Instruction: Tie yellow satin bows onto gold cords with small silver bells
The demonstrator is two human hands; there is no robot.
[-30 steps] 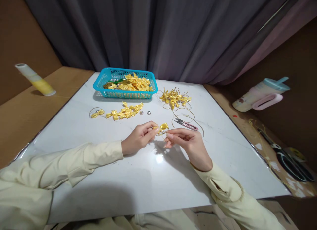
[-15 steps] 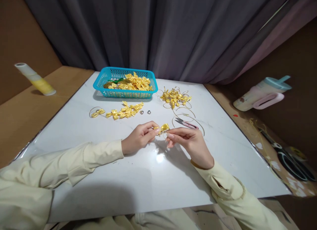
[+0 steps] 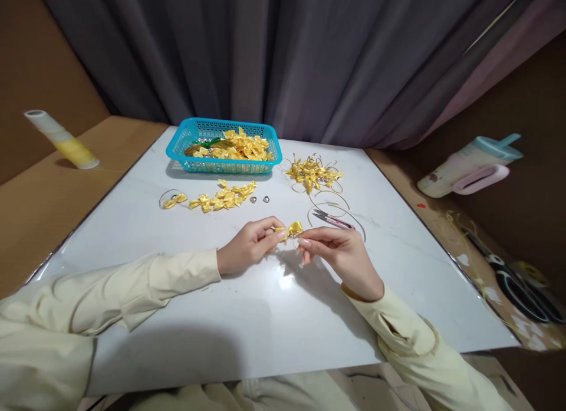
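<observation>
My left hand (image 3: 254,243) pinches a yellow ribbon bow (image 3: 294,227) from the left, above the middle of the white table. At the bow's right side my right hand (image 3: 342,255) is closed, thumb and forefinger pressed together on a thin cord or wire at the bow. Beyond my hands lie loose yellow bows (image 3: 227,197), two small silver pieces (image 3: 266,199), and one bow with a looped cord (image 3: 175,200). Pink-handled snips (image 3: 335,221) rest beside my right hand, among curled cords.
A blue basket (image 3: 224,167) of bows stands at the back. Right of it is a pile of corded bows (image 3: 313,174). A tumbler (image 3: 469,166) and black scissors (image 3: 522,296) are at the right, a yellow-banded tube (image 3: 64,141) at the left.
</observation>
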